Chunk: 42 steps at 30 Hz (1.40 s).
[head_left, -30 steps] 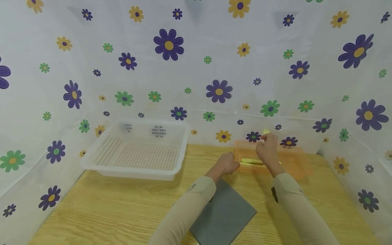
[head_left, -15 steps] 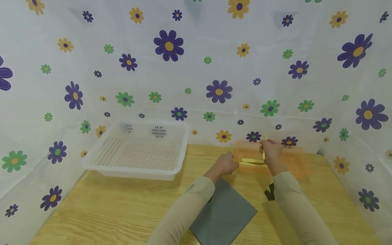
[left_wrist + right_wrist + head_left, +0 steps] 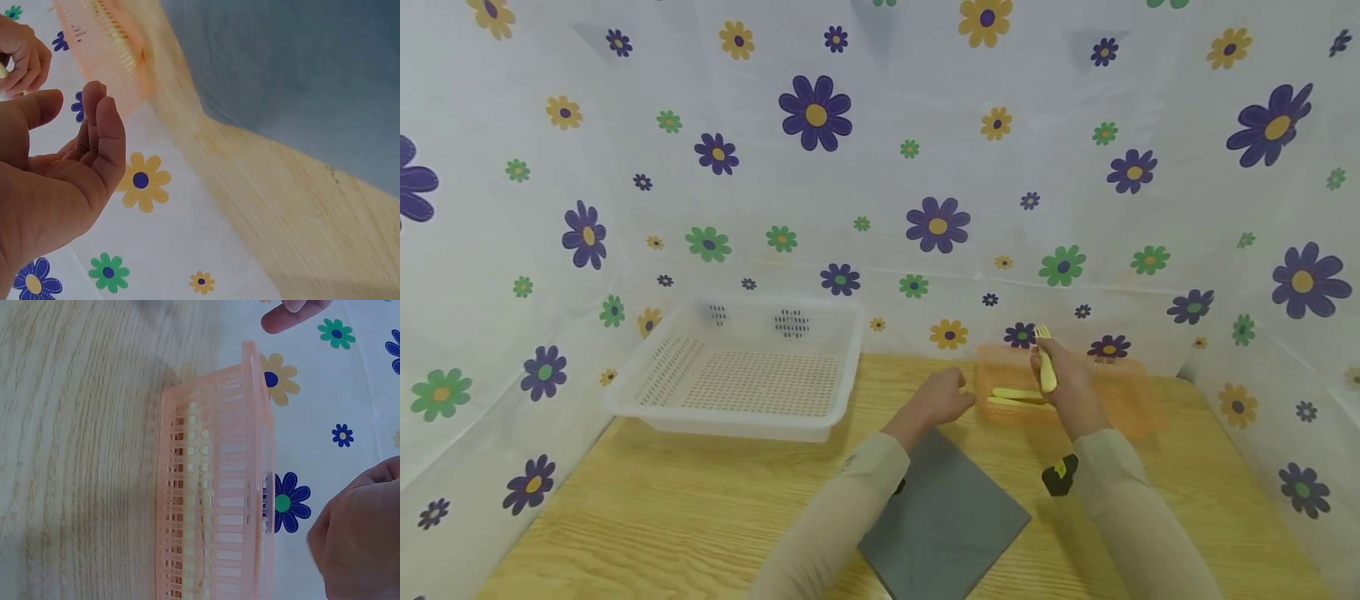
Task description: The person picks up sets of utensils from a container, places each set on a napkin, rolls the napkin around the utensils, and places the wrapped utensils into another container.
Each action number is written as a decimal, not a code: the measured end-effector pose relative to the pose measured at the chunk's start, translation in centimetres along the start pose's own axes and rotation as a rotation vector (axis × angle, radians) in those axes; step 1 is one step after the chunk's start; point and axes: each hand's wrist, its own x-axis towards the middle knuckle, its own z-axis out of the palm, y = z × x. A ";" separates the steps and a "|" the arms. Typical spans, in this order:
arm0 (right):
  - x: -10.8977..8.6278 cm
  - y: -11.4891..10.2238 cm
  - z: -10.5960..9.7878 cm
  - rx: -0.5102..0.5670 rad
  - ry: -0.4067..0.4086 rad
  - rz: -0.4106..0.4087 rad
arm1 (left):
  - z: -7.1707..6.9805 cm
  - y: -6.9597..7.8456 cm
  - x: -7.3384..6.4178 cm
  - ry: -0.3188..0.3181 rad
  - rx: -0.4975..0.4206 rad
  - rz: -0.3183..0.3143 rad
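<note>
Above the orange basket (image 3: pixel 1123 400), my right hand (image 3: pixel 1070 387) grips a yellow fork (image 3: pixel 1047 367) with its tines pointing up. In the right wrist view, the right hand (image 3: pixel 365 531) is partly cut off and the fork is hidden. Several yellow utensils (image 3: pixel 1018 394) lie inside the basket, seen through its slats in the right wrist view. Just left of the basket, my left hand (image 3: pixel 938 400) is off its rim and holds nothing. The left wrist view shows the left hand (image 3: pixel 69 162) with thumb and loosely bent fingers apart.
A white perforated basket (image 3: pixel 760 383) stands at the back left of the wooden table (image 3: pixel 685 508). A grey folded cloth (image 3: pixel 951 517) lies under and beside the left forearm. A flowered sheet (image 3: pixel 880 167) hangs behind and at both sides.
My left hand has let go of the basket's left edge and drawn slightly left. The right hand has turned the fork and shifted a little lower and to the right.
</note>
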 end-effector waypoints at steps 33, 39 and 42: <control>-2.8 4.8 1.3 -0.252 -0.316 -0.152 | -1.6 -1.7 -4.7 -0.025 0.185 0.077; -3.7 6.2 1.7 -0.379 -0.233 -0.295 | -2.0 -2.1 -6.0 -0.017 0.161 0.063; -4.0 7.0 1.9 -0.413 -0.238 -0.347 | -2.0 -2.4 -6.6 -0.011 0.168 0.050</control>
